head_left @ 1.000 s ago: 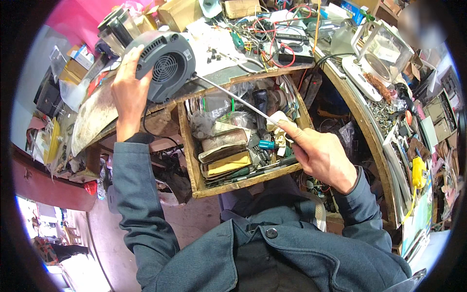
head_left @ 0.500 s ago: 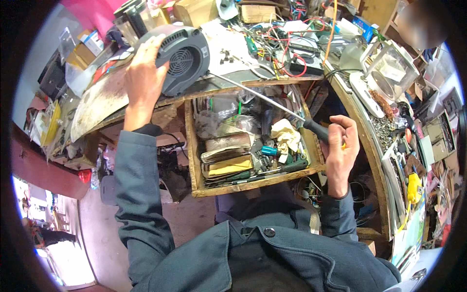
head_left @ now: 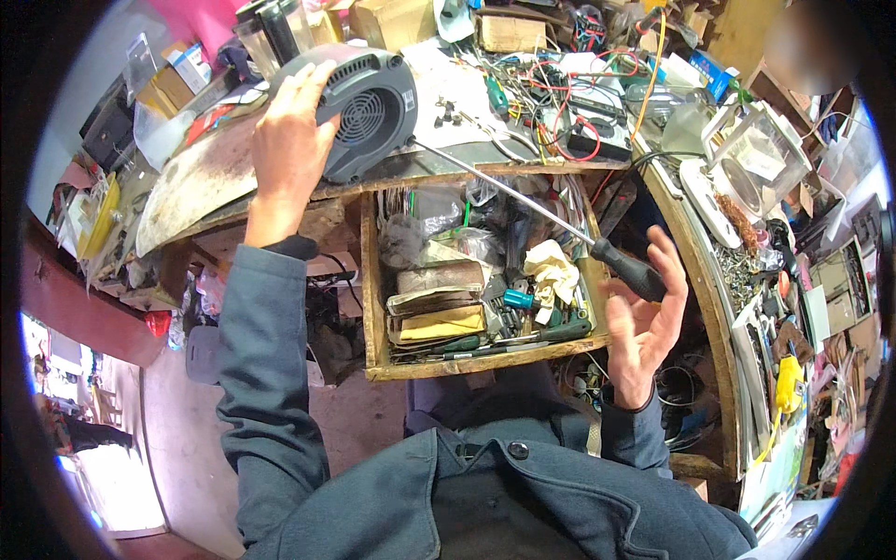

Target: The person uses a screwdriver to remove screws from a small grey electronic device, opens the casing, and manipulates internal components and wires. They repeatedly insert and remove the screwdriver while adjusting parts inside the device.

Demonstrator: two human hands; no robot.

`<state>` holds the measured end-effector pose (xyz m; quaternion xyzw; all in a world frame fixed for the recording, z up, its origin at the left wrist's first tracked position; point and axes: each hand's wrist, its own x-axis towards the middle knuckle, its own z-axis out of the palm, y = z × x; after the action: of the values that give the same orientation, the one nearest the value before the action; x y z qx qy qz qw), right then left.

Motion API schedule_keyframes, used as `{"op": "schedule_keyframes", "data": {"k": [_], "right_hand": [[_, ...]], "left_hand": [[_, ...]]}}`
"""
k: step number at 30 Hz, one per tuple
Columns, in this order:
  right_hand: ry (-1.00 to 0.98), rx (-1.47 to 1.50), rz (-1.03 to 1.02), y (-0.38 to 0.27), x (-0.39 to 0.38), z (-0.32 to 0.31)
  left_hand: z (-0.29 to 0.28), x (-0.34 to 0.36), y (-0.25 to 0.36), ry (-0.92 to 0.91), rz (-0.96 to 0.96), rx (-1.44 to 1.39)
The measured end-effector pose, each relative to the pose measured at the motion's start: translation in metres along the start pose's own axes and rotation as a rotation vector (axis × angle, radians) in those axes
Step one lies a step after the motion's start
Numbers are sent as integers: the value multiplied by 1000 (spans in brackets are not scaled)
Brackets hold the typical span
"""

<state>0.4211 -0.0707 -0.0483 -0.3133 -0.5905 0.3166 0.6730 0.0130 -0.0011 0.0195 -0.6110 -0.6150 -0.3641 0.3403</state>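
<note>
Upper left of the frame, on the bench [head_left: 201, 201]: one grey machine base [head_left: 367, 114], its round grille facing me. My left hand [head_left: 291, 147] has it, four fingers laid along the top, thumb by the grille side, bracing it.

One long screwdriver [head_left: 616, 259] slants from the base's lower right edge down to right of centre. The tip meets the edge; whether it sits in a screw, I can't see. My right hand [head_left: 648, 325] is at the black handle, fingers and thumb spread, pinching nothing; the handle's end lies by the palm, and whether they touch I can't tell.

Step, as I judge it: screw work at the base's rim, caught between turns. The next move calls for fingers round the handle, shaft kept in line, left hand firm.

Count: one base, one screwdriver in use. Centre, one pulled-out drawer [head_left: 485, 362], holding one yellow envelope [head_left: 441, 324], one crumpled cream cloth [head_left: 553, 273], one teal-handled piece [head_left: 519, 299]. Upper middle, on white paper [head_left: 425, 77], several small dark bits [head_left: 448, 116], too small to number.
</note>
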Motion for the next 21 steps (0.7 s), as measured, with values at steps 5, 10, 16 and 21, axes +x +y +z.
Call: {"op": "schedule_keyframes", "data": {"k": [5,10,16,21], "right_hand": [[-95,-206,-230,10,3,-11],[-144,-157,103,6,0,-25],[-82,-48,147,4,0,-16],[-114,-125,-208,8,2,-14]], "left_hand": [[-2,0,-2,-14,-15,12],[-3,-3,-4,9,7,32],[0,-6,0,10,-20,38],[-2,-6,0,22,14,25]]}}
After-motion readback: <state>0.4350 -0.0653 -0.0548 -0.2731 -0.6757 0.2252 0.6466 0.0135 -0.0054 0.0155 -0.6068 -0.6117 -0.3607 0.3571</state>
